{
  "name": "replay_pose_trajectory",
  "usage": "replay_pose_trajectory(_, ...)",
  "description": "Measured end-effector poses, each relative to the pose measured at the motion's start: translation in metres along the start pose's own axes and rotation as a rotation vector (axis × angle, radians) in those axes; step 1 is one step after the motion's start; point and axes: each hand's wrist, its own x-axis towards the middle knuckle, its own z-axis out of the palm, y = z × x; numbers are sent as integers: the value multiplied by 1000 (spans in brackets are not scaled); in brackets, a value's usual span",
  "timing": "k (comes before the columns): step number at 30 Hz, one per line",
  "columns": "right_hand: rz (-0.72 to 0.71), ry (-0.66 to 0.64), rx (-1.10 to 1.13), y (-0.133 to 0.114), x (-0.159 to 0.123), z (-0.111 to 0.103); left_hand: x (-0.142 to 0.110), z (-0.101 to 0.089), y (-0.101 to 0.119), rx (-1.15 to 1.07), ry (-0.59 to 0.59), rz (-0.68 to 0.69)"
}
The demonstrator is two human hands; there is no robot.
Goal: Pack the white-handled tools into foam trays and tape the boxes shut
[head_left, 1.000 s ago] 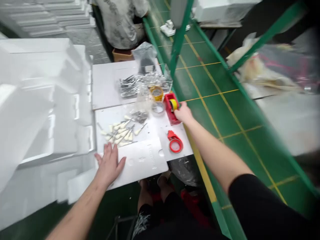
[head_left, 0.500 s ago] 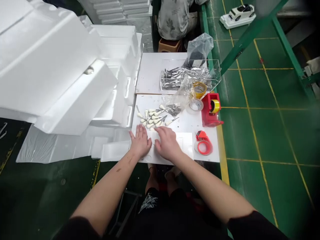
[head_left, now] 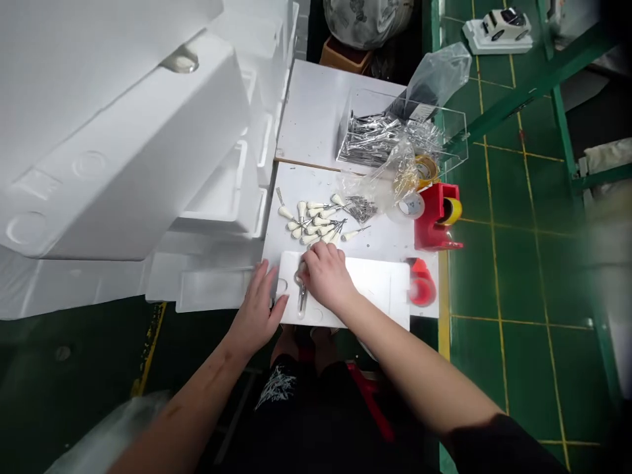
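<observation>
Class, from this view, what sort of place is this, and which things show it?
Probably a factory packing area: a green floor marked with yellow lines, white moulded foam packaging, and a red tape dispenser.

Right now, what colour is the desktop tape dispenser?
The desktop tape dispenser is red, best in head view.

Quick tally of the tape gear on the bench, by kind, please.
Red desk dispenser: 1
Red hand dispenser: 1
Loose tape rolls: 2
Total: 4
</observation>
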Motion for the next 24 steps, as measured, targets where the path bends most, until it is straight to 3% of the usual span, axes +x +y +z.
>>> replay_pose_trajectory(4,0,-85,-36,-1,9,-11,17,-2,2,-59,-25,36)
replay_pose_trajectory(8,-32,-199,67,-4,14,-27,32,3,-3,-124,-28,84)
replay_pose_trajectory(11,61,-225,289,-5,6,-33,37,1,-4,-185,-27,111)
replay_pose_trajectory(15,132,-186,633,-2,-26,-33,33,-18,4,-256,-49,106)
replay_pose_trajectory(17,207,-104,722,-3,-44,-36,26,-29,13,-322,-135,74)
replay_pose_trajectory(20,298,23,839,-9,-60,-44,14,-37,27,-460,-403,20)
replay_pose_trajectory(22,235,9,900,-13,-59,-51,6,-35,30,-554,-508,-70)
replay_pose_trajectory(24,151,-25,909,-13,-50,-53,-2,-31,24,-667,-498,-219)
